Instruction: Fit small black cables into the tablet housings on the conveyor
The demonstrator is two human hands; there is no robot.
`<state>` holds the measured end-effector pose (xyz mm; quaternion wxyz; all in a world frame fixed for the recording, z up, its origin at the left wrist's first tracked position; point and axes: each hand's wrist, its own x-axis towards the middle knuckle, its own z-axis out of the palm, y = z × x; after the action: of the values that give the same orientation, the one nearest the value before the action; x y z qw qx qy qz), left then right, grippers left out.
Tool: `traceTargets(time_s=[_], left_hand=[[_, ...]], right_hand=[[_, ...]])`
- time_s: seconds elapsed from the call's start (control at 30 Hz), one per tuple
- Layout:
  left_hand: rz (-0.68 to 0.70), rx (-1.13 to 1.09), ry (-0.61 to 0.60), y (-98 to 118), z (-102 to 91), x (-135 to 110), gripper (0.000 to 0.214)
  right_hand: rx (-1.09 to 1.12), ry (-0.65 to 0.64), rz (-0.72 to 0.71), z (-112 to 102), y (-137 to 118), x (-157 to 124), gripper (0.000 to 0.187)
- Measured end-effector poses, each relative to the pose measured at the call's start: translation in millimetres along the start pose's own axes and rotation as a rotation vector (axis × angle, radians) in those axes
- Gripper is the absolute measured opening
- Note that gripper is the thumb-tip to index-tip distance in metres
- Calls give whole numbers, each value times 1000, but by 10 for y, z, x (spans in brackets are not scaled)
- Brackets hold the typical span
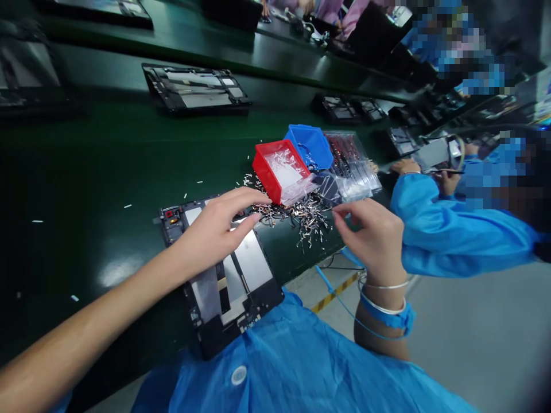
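Observation:
An opened tablet chassis (pixel 253 258) lies tilted at the bench's near edge, against the blue smock, with its silver plates and black strips showing. Across its upper part reaches my left hand (pixel 224 221), thumb and fingers apart, nothing visible between them. Its fingertips come close to a red bin (pixel 269 175) of small clear pieces and to a heap of tiny metal-and-black parts (pixel 307 221). Right of that heap is my right hand (pixel 372 232), thumb and index finger pinched together. Whatever the pinch holds, if anything, is too small to make out.
A blue bin (pixel 307 146) and clear plastic bags of parts (pixel 353 163) stand behind the heap. Another opened tablet (pixel 198 89) lies farther back. Small white slips dot the green bench (pixel 107 229). A co-worker's blue sleeve (pixel 451 223) is close on the right.

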<state>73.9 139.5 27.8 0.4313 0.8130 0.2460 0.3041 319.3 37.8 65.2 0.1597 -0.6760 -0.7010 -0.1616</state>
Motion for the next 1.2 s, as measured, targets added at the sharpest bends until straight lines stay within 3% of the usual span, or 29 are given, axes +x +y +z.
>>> traceTargets(time_s=[0.13, 0.27, 0.33, 0.43, 0.53, 0.67, 0.8, 0.93, 1.0, 1.2], left_hand=[[-67, -138, -34, -14, 35, 5, 34], [-302, -470, -262, -53, 50, 20, 28], [-403, -655, -299, -61, 56, 27, 24], [-474, -734, -152, -41, 65, 32, 20], [-435, -658, -19, -9, 67, 35, 20], [-320, -476, 56, -7, 51, 36, 17], [-345, -428, 34, -55, 41, 36, 19], [-527, -680, -5, -118, 50, 60, 27], [-556, -759, 9, -137, 51, 74, 31], [-511, -732, 49, -156, 75, 55, 45]], right_hand=[[118, -4, -392, -23, -364, 123, 14], [133, 59, -535, 90, -503, 288, 15], [150, 121, -542, 167, -532, 345, 15], [233, 202, -477, 281, -605, 380, 13], [334, 221, -404, 379, -718, 374, 9], [387, 202, -320, 461, -813, 377, 10], [415, 183, -274, 482, -772, 438, 13], [387, 319, -222, 514, -726, 489, 14], [398, 359, -237, 561, -750, 484, 13], [452, 230, -335, 747, -845, 429, 10]])
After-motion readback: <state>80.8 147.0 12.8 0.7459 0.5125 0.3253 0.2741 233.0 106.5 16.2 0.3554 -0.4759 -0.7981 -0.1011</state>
